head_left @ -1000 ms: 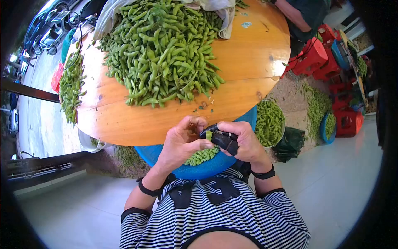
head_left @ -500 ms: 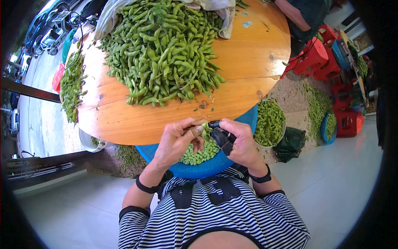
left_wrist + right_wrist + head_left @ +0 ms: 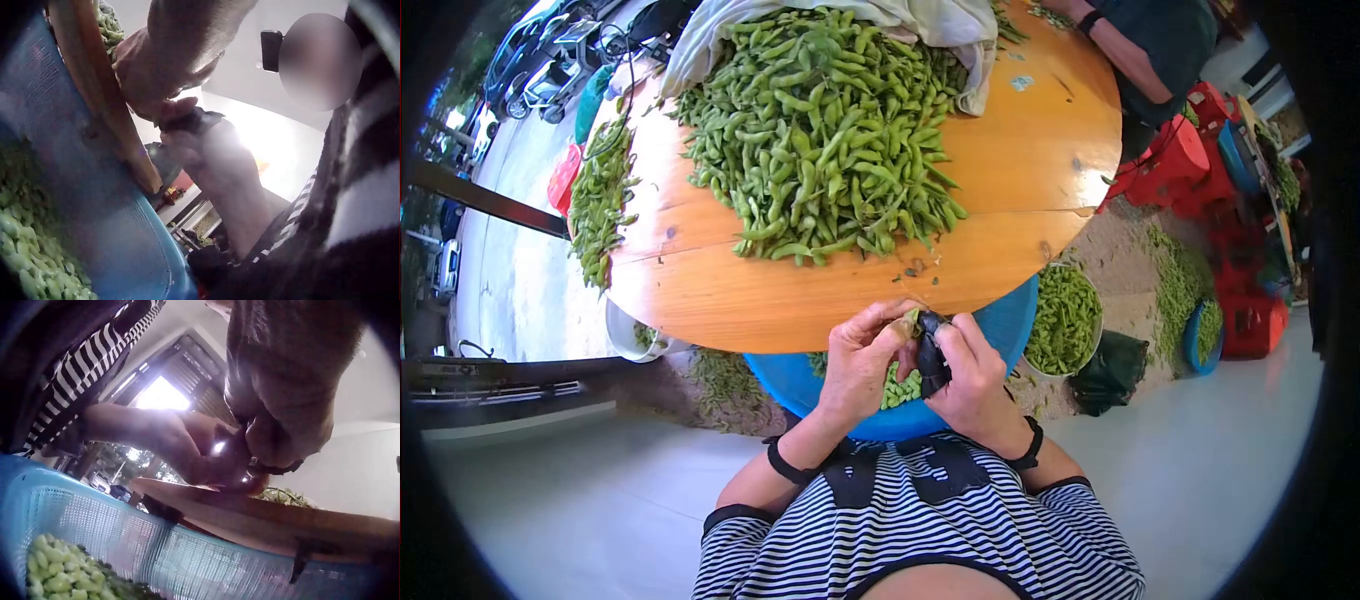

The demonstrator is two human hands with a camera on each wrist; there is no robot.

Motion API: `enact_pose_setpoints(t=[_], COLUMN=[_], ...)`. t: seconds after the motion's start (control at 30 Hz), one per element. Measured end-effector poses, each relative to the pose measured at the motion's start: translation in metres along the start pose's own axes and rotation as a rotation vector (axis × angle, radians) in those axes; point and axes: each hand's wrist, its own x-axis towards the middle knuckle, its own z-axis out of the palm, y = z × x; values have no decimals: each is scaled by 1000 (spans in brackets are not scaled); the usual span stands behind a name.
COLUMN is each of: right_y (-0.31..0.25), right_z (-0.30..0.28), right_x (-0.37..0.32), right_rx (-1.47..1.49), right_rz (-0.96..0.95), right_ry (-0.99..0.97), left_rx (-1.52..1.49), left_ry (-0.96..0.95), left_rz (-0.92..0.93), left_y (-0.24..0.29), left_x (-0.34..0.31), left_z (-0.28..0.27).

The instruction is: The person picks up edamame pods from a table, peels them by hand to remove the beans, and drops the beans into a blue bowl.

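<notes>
In the head view, my left hand [image 3: 862, 360] pinches a green soybean pod [image 3: 914, 318] between thumb and forefinger, over the table's near edge. My right hand [image 3: 972, 375] meets it from the other side, its curled fingers in black coverings [image 3: 935, 358] gripping at the pod. Most of the pod is hidden by the fingers. Below both hands, shelled green beans [image 3: 900, 390] lie in a blue basket [image 3: 1010, 315]. Both wrist views show the hands together above the basket's rim, the left wrist view with many beans [image 3: 37, 262] inside.
A big heap of soybean pods [image 3: 830, 140] covers the round wooden table [image 3: 1040, 150], partly under a white cloth [image 3: 975, 60]. A tub of green pods [image 3: 1062, 320] stands at right, near red stools [image 3: 1175, 160]. Another person's arm [image 3: 1125, 55] is at the table's far right.
The head view has shifted, so the table sits lower and farther right. The pod stays between both hands; my left fingers have changed their pinch, and my right hand has turned more upright beside them.
</notes>
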Motion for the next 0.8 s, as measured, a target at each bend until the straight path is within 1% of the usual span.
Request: enact_pose_setpoints(t=[0.03,0.1,0.13,0.2,0.23,0.3,0.37,0.43,0.57,0.63,0.67,0.7,0.73,0.77,0.8], right_y=[-1,-1,0,3,4,5,6,8,14,22,22,25,28,31,38], right_z=[1,3,4,7,8,7,5,1,-7,-15,-20,-23,-27,-30,-28], right_x=[-1,0,0,1,2,5,4,1,9,15,15,14,13,14,14], right_rx=[-17,-41,-68,-74,-78,-70,-68,-49,-3,166,357,357,721,1084,1159], right_rz=[-6,-33,-58,-69,-79,-83,-77,-110,-79,25,211,218,456,691,697], right_ry=[4,3,2,21,39,60,80,38,54,11,-73,-72,-163,-252,-270], left_rx=[1,-221,-221,-322,-323,-360,-337,-312,-283,-265,-188,-112,-92,-92,-23], left_ry=[3,46,46,87,86,8,11,7,-3,5,-73,-153,-111,-112,-132], left_rz=[2,32,34,24,26,-33,-59,-88,-87,-97,-51,-7,5,-1,-15], left_y=[-3,-11,-14,-17,-16,-13,-7,-6,-2,-1,-3,-3,-1,1,4], left_x=[0,1,1,2,2,1,2,4,3,5,7,9,8,8,8], left_z=[0,2,4,8,8,7,8,9,16,13,2,-1,3,3,1])
